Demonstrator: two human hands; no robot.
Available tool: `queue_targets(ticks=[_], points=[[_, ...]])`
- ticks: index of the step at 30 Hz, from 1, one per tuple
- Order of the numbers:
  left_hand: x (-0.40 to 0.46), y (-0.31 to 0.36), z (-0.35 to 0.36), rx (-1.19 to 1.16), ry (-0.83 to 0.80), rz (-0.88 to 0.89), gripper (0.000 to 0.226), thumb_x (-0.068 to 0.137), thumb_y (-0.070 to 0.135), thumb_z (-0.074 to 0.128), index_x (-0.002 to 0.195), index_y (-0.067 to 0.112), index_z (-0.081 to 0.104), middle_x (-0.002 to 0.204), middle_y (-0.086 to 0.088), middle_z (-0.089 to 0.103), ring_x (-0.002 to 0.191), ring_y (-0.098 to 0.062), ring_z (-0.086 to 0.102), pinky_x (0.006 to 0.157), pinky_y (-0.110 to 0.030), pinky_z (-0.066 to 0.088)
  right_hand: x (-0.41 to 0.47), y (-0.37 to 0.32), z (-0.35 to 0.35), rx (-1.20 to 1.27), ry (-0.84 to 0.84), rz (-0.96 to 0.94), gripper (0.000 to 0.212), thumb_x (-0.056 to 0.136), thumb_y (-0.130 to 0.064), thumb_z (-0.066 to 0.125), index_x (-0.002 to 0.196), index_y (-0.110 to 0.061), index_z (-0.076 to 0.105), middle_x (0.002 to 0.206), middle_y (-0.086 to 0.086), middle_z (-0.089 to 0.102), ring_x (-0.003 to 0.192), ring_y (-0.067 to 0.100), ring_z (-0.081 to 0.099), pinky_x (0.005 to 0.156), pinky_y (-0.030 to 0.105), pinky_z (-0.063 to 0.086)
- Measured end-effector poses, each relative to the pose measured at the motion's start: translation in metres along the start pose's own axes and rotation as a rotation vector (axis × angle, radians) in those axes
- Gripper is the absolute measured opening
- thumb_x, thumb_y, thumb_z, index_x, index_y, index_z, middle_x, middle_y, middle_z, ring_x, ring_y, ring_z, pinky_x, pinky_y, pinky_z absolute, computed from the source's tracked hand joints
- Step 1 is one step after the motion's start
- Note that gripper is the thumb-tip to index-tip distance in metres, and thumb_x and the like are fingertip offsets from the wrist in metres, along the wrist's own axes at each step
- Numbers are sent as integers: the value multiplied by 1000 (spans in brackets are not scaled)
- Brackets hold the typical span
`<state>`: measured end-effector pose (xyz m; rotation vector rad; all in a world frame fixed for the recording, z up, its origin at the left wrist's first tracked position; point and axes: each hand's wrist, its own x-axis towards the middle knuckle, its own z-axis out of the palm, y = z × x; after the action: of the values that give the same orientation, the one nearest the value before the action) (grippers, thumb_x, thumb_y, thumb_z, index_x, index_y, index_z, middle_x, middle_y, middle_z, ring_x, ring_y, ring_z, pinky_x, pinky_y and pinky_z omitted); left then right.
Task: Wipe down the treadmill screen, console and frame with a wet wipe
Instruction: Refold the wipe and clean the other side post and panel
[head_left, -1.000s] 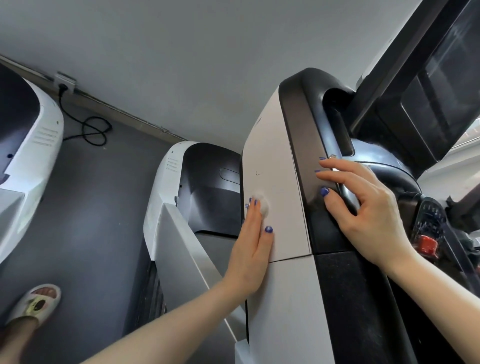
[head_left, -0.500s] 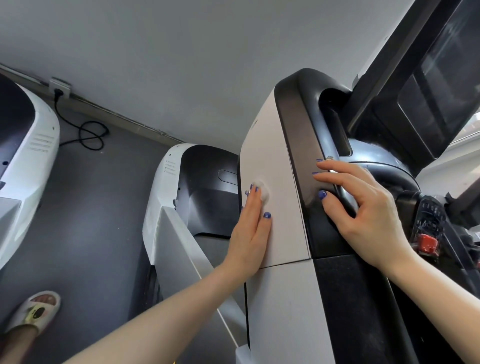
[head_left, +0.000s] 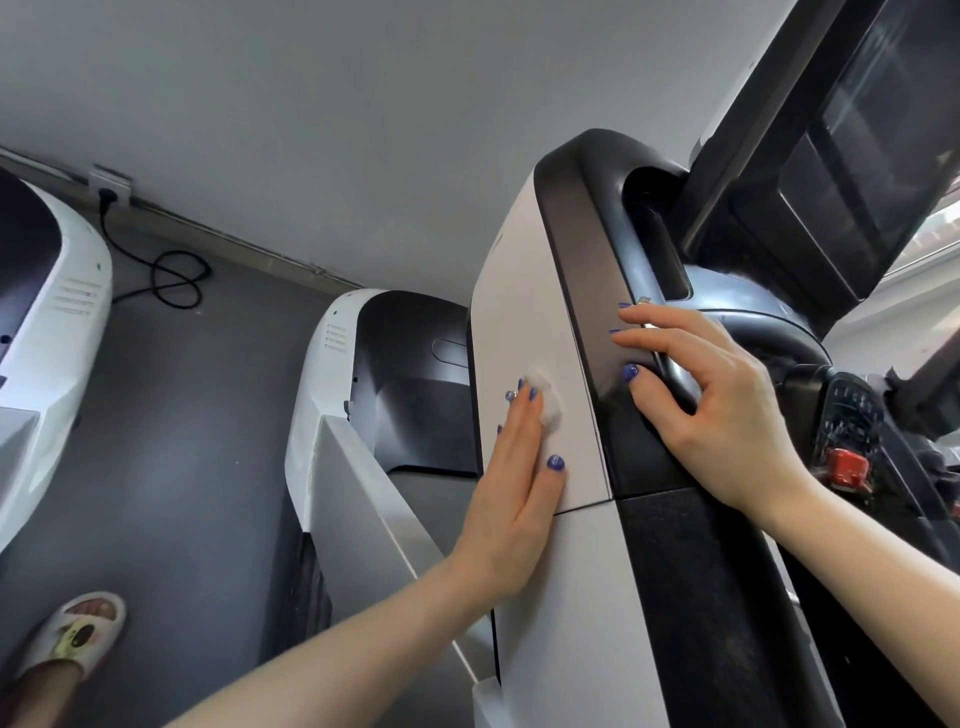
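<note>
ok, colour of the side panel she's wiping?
White side panel, with a black edge strip; head view.

My left hand (head_left: 511, 499) lies flat on the side panel (head_left: 524, 312), on top of the wipe (head_left: 548, 402). My right hand (head_left: 722, 410) rests on the console (head_left: 587, 249), right of it. The screen (head_left: 878, 130) is above.
</note>
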<state>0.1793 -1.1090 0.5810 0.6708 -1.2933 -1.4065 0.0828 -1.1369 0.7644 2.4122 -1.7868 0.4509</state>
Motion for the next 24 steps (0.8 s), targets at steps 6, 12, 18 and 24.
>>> queue_targets(ticks=[6, 12, 18, 24], points=[[68, 14, -12, 53, 39, -64, 65, 102, 40, 28, 161, 22, 7, 168, 14, 1, 151, 5, -5, 126, -35, 3, 0, -1, 1, -8, 22, 8, 24, 88, -12, 63, 110, -11, 74, 127, -4, 65, 124, 12, 56, 107, 19, 38], [-2, 15, 5, 74, -19, 112, 62, 105, 40, 30, 160, 22, 8, 168, 16, 0, 154, -5, -3, 126, -29, 1, -1, 0, 1, -18, 55, 12, 24, 88, -13, 64, 110, -11, 74, 127, -3, 65, 124, 12, 56, 107, 17, 37], [31, 26, -6, 162, -52, 193, 57, 106, 34, 28, 159, 20, 12, 169, 9, 4, 155, -6, 0, 127, -39, 6, -2, 0, 1, -26, 106, 32, 24, 89, -14, 63, 110, -10, 74, 126, -1, 65, 122, 14, 57, 106, 18, 39], [21, 20, -11, 323, -100, 383, 56, 108, 36, 26, 158, 13, 23, 169, 2, 13, 156, -16, 9, 126, -40, 8, -5, 0, 1, -36, 179, 63, 23, 90, -12, 61, 109, -9, 74, 127, 0, 64, 122, 14, 56, 105, 14, 36]])
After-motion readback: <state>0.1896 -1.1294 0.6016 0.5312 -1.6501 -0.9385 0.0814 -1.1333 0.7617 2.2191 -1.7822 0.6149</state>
